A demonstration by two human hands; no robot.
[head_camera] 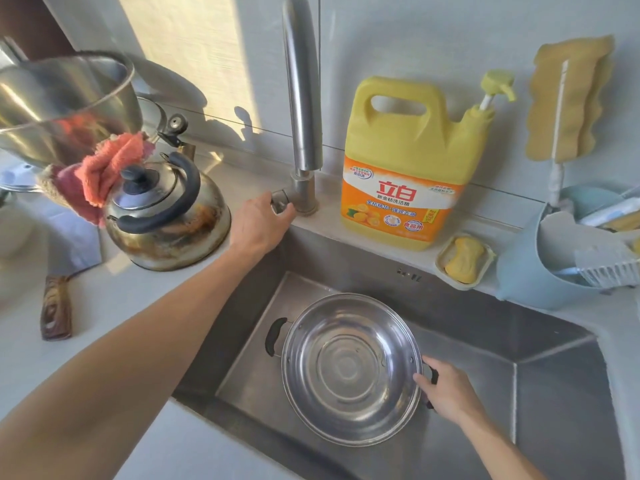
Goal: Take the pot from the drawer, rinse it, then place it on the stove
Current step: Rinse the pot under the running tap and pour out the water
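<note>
The left hand point(260, 226) is closed on the tap point(302, 98) knob behind the sink point(540, 393), and the right hand point(448, 393) grips one black handle of the pot point(351, 370), which sits in the basin. The pot is thin steel, so probably light, stiff and slippery when wet; the two side handles give the safest hold. The counter point(145, 306) around is crowded, kettle point(166, 216) on the left and soap jug point(408, 164) on the right; I think no water runs.

Left hand point(260, 225) reached far forward, arm straight, fingers curled closed around the tap handle point(281, 201). Right hand point(446, 389) low and nearer, gripping the pot point(349, 368) by its side handle.
</note>
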